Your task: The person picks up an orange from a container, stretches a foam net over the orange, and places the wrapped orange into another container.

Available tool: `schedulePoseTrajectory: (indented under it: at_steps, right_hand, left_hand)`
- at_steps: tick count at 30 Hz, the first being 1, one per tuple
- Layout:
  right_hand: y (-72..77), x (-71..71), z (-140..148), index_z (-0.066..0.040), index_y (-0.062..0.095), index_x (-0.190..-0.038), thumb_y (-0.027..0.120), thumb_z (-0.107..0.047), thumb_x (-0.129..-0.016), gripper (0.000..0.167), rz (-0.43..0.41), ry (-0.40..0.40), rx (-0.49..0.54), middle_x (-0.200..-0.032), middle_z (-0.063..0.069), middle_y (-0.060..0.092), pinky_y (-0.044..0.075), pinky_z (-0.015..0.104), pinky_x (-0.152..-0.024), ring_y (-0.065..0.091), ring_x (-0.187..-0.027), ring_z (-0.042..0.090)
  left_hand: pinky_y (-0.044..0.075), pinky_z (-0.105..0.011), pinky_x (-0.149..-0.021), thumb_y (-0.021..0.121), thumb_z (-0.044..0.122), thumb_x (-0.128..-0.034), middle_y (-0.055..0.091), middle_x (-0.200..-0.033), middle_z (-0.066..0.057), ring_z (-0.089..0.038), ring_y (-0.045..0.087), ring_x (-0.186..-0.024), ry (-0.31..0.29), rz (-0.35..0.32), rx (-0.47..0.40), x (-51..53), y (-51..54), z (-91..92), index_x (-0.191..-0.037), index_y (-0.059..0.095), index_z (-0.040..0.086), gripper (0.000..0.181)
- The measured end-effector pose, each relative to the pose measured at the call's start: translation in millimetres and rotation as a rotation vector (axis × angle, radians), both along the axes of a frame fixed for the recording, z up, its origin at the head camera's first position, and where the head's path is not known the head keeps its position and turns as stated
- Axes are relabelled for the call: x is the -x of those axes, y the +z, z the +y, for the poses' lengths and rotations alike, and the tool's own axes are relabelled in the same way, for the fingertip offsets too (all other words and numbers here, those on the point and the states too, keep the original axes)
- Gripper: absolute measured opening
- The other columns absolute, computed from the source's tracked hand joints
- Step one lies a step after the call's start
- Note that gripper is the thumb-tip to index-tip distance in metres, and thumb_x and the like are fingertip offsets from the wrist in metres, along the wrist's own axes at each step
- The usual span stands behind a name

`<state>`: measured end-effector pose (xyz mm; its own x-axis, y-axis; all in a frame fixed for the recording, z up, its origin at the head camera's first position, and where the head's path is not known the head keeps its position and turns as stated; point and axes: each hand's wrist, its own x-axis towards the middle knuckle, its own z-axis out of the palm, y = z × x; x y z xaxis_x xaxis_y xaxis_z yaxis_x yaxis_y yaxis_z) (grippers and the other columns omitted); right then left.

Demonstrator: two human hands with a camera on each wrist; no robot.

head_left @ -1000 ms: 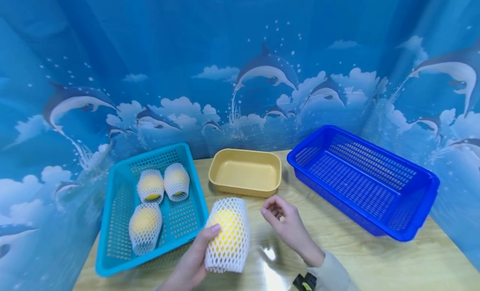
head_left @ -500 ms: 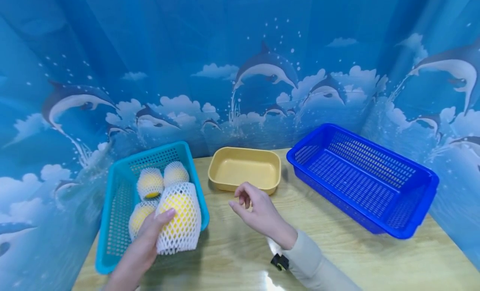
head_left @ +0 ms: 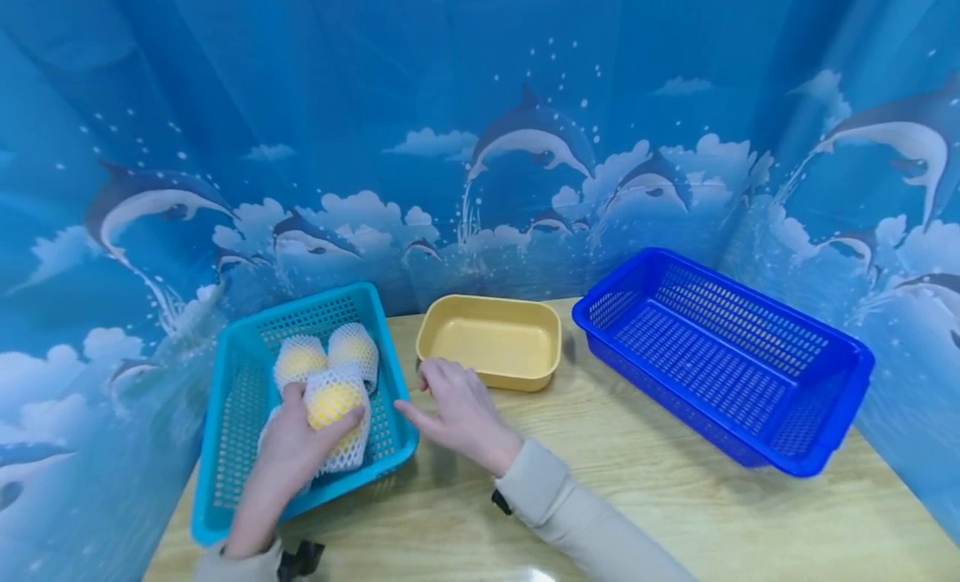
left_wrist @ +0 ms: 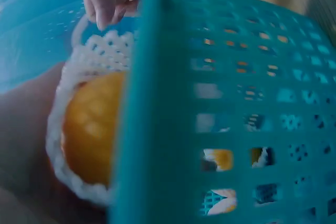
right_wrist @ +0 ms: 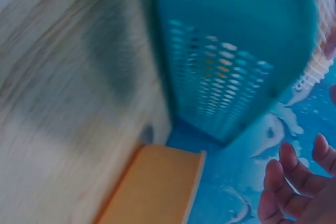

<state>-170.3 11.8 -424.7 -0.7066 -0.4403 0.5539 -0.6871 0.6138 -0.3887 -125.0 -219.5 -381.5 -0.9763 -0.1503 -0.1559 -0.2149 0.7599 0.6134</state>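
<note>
My left hand [head_left: 288, 449] grips a yellow fruit in a white foam net sleeve [head_left: 333, 405] inside the teal basket [head_left: 204, 457]. Two more netted fruits, one at the left [head_left: 298, 358] and one at the right [head_left: 354, 348], lie behind it. Most of a further one is hidden under my left hand. In the left wrist view the held fruit [left_wrist: 94, 124] shows its bare end, partly covered by the basket wall [left_wrist: 226, 108]. My right hand [head_left: 461, 415] hovers by the basket's right rim, fingers relaxed and holding nothing; the right wrist view shows its fingers [right_wrist: 289, 182] loosely bent.
A tan rectangular tub [head_left: 491, 373] stands behind my right hand, between the baskets. On the right sits a dark blue perforated basket [head_left: 675, 407], angled on the wooden table [head_left: 570, 465]. A blue dolphin-print curtain [head_left: 480, 148] hangs behind everything.
My left hand has carried the netted fruit leftward from above the table and down into the teal basket. My right hand has moved left towards that basket's rim.
</note>
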Motion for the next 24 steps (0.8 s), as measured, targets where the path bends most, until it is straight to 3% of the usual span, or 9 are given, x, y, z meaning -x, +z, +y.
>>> schedulePoseTrajectory:
  at_steps: [3,8,12,18,24]
  right_hand:
    - [-6.6,5.1,-6,-0.015,0.051,-0.09,0.064,-0.048,-0.092,0.035,0.002,-0.031,-0.063,-0.078,-0.005,0.049,0.033,0.023,-0.059,0.043,-0.067,0.01]
    - [-14.5,9.7,-13,-0.017,0.051,-0.086,0.059,-0.05,-0.095,0.035,-0.028,-0.062,-0.154,-0.077,-0.008,0.044,0.031,0.022,-0.059,0.041,-0.067,0.011]
    - [-20.4,10.7,-17,-0.02,0.05,-0.081,0.055,-0.05,-0.097,0.034,-0.047,-0.079,-0.217,-0.077,-0.007,0.044,0.031,0.023,-0.059,0.042,-0.069,0.011]
    - [-26.7,10.2,-19,-0.021,0.056,-0.077,0.049,-0.04,-0.102,0.032,-0.058,-0.024,-0.238,-0.078,-0.004,0.05,0.033,0.024,-0.059,0.046,-0.07,0.014]
    - [-28.7,10.4,-18,-0.021,0.055,-0.077,0.047,-0.037,-0.102,0.031,-0.092,-0.001,-0.219,-0.077,-0.005,0.05,0.033,0.023,-0.057,0.045,-0.069,0.013]
  left_hand:
    - [0.051,-0.055,-0.077,0.062,0.067,-0.0835,0.047,-0.127,-0.041,-0.052,0.055,-0.109,0.001,-0.017,0.086,4.5,-5.8,4.6,-0.149,0.01,-0.01,0.114]
    - [0.05,-0.061,-0.075,0.059,0.057,-0.0883,0.044,-0.122,-0.048,-0.06,0.055,-0.1,-0.034,-0.04,0.184,8.1,-15.3,13.5,-0.146,0.005,-0.015,0.107]
    - [0.047,-0.066,-0.082,0.059,0.05,-0.0896,0.04,-0.12,-0.052,-0.065,0.051,-0.102,-0.024,-0.036,0.234,12.2,-29.0,20.5,-0.144,0.005,-0.018,0.102]
    - [0.047,-0.064,-0.084,0.062,0.041,-0.0912,0.04,-0.114,-0.053,-0.061,0.051,-0.104,0.001,-0.074,0.27,19.8,-48.0,27.7,-0.134,0.015,-0.021,0.089]
    - [0.052,-0.058,-0.075,0.065,0.039,-0.0922,0.04,-0.107,-0.048,-0.052,0.058,-0.091,0.021,-0.142,0.264,24.4,-51.5,31.6,-0.122,0.02,-0.015,0.076]
